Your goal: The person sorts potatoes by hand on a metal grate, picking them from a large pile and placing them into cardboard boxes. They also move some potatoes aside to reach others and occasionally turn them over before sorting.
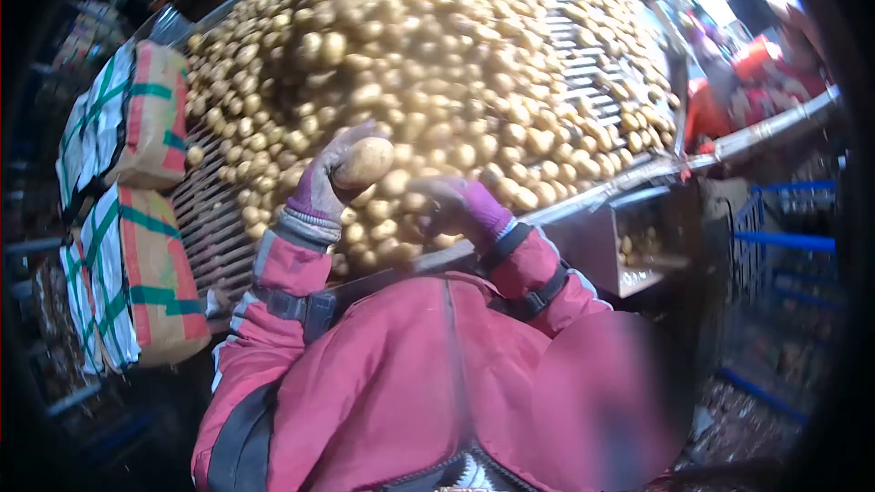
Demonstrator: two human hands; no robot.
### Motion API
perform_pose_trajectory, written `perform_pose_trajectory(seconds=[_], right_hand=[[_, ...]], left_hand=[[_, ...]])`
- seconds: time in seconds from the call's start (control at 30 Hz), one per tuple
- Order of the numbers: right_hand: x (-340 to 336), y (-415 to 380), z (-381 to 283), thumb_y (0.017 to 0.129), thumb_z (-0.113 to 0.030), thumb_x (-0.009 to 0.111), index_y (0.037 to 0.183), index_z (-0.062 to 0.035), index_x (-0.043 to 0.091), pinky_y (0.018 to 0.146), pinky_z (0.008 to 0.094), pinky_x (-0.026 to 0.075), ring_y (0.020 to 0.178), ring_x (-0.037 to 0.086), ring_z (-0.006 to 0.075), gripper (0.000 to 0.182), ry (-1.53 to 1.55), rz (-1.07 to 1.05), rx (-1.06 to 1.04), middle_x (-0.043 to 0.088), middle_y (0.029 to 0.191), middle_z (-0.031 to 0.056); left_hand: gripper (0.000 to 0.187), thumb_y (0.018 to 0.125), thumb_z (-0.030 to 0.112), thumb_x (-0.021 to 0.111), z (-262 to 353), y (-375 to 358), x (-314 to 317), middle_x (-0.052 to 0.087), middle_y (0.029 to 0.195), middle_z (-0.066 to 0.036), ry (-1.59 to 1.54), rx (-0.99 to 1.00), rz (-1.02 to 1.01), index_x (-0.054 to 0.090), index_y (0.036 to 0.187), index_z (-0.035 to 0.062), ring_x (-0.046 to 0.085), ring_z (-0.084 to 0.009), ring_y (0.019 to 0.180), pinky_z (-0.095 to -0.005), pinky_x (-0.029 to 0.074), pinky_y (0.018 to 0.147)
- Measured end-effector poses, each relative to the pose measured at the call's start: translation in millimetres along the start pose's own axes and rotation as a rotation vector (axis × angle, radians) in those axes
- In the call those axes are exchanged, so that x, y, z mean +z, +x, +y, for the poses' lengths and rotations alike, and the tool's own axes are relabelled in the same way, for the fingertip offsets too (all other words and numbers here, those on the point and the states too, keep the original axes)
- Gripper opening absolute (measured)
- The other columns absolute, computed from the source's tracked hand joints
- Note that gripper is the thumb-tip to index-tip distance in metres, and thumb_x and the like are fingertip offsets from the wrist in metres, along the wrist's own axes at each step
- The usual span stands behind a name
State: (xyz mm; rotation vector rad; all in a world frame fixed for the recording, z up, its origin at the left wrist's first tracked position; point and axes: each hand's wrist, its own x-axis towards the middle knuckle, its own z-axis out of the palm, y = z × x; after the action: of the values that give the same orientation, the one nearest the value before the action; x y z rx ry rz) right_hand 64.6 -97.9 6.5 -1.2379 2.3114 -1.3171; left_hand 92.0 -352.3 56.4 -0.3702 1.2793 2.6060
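My left hand (pixel 321 184), in a purple and whitish glove, is closed around a large tan potato (pixel 365 162), raised above the heap. To its right, my right hand (pixel 460 204) wears a purple glove with dark, dirty fingers. Those fingers curl around a smaller potato (pixel 415 203); their tips are blurred and partly in shadow. Beneath and beyond both hands lies a broad heap of loose potatoes (pixel 538 141) on a slatted metal table (pixel 205 219).
Stacked woven bags (pixel 150 273) with green straps stand along the left edge. A metal rail (pixel 592 196) borders the table at the right front. Below it is an open box (pixel 638 264) with several potatoes. Another person (pixel 766 82) is at the far right, near blue metal bars (pixel 784 239).
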Motion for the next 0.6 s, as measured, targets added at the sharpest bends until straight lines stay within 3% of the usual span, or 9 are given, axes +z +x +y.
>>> perform_pose_trajectory(seconds=[0.03,0.1,0.13,0.2,0.23,0.33,0.43,0.5,0.6], right_hand=[[-1.6,-10.1,5.7,0.072,-0.012,0.08,0.123,-0.0082,0.063,0.078,0.0418,0.054,0.09,0.066,0.032,0.054,-0.026,0.115,-0.083,0.067,0.102,0.0131],[-24.2,-29.6,-3.3,0.083,-0.022,0.075,0.114,-0.008,0.064,0.074,0.0416,0.054,0.09,0.068,0.0308,0.036,0.052,-0.005,0.131,0.067,0.101,0.0146],[-15.2,-46.4,18.5,0.089,-0.03,0.069,0.109,-0.0077,0.063,0.07,0.0403,0.053,0.088,0.068,0.0295,0.031,0.254,0.005,0.22,0.066,0.096,0.0141],[-17.5,-76.2,22.3,0.1,-0.05,0.051,0.104,-0.007,0.062,0.063,0.0354,0.05,0.08,0.066,0.0241,0.044,1.348,0.134,0.642,0.066,0.088,0.0111],[-42.0,-98.2,4.6,0.102,-0.046,0.051,0.11,-0.005,0.061,0.071,0.035,0.051,0.086,0.064,0.0227,0.043,1.43,0.167,0.604,0.067,0.094,0.0103],[-44.6,-162.5,27.2,0.1,-0.046,0.053,0.113,0.0009,0.062,0.091,0.0369,0.049,0.099,0.063,0.0223,0.05,1.29,0.368,0.344,0.068,0.105,0.0141],[-69.7,-230.1,27.1,0.1,-0.045,0.053,0.115,0.0009,0.063,0.093,0.0388,0.049,0.103,0.064,0.0247,0.05,1.358,0.481,0.209,0.067,0.112,0.0165],[-71.0,-279.1,37.9,0.099,-0.041,0.054,0.122,0.0011,0.061,0.087,0.0377,0.053,0.101,0.068,0.0261,0.049,1.407,0.69,0.26,0.07,0.107,0.014],[-101.2,-340.6,6.5,0.098,-0.041,0.055,0.124,0.0009,0.061,0.075,0.0282,0.054,0.096,0.07,0.0209,0.049,1.21,0.941,0.336,0.072,0.107,0.0122]], left_hand=[[0.05,0.099,0.019,0.048,-11.9,-1.3,19.2,0.054,0.141,-0.019,0.021,-0.021,-0.008,0.045,0.144,-0.0023,0.057,-0.0313,0.127,-0.0417,0.05,0.106],[0.053,0.1,0.025,0.05,-43.2,1.1,52.5,0.055,0.14,-0.016,0.291,0.072,-0.22,0.045,0.144,-0.0029,0.056,-0.026,0.128,-0.0353,0.048,0.106],[0.061,0.099,0.033,0.054,-46.6,1.1,77.0,0.055,0.141,-0.015,0.842,0.177,-0.36,0.042,0.146,-0.0036,0.055,-0.0229,0.126,-0.0325,0.045,0.106],[0.07,0.097,0.037,0.058,-76.5,0.8,113.6,0.049,0.147,-0.015,0.947,-0.013,-0.437,0.037,0.15,-0.0035,0.048,-0.0225,0.133,-0.0326,0.039,0.11],[0.07,0.097,0.036,0.058,-97.9,9.8,116.8,0.047,0.149,-0.015,0.962,0.07,-0.535,0.036,0.151,-0.0032,0.045,-0.0228,0.136,-0.0334,0.037,0.112],[0.058,0.099,0.018,0.054,-121.9,9.7,154.1,0.043,0.152,-0.016,0.798,-0.053,-0.574,0.036,0.15,-0.0034,0.04,-0.0256,0.143,-0.0375,0.029,0.119],[0.053,0.099,0.009,0.053,-144.1,20.4,160.4,0.047,0.15,-0.014,0.803,-0.106,-0.57,0.039,0.149,-0.0025,0.042,-0.0234,0.141,-0.0366,0.032,0.117],[0.051,0.096,0.009,0.058,-158.5,26.3,164.0,0.055,0.141,-0.015,0.92,-0.066,-0.514,0.046,0.145,-0.0013,0.05,-0.0232,0.133,-0.0343,0.039,0.111],[0.05,0.094,0.016,0.062,-185.2,47.4,141.9,0.056,0.137,-0.021,1.423,0.29,-0.572,0.05,0.14,0.0006,0.054,-0.0338,0.127,-0.0389,0.041,0.109]])
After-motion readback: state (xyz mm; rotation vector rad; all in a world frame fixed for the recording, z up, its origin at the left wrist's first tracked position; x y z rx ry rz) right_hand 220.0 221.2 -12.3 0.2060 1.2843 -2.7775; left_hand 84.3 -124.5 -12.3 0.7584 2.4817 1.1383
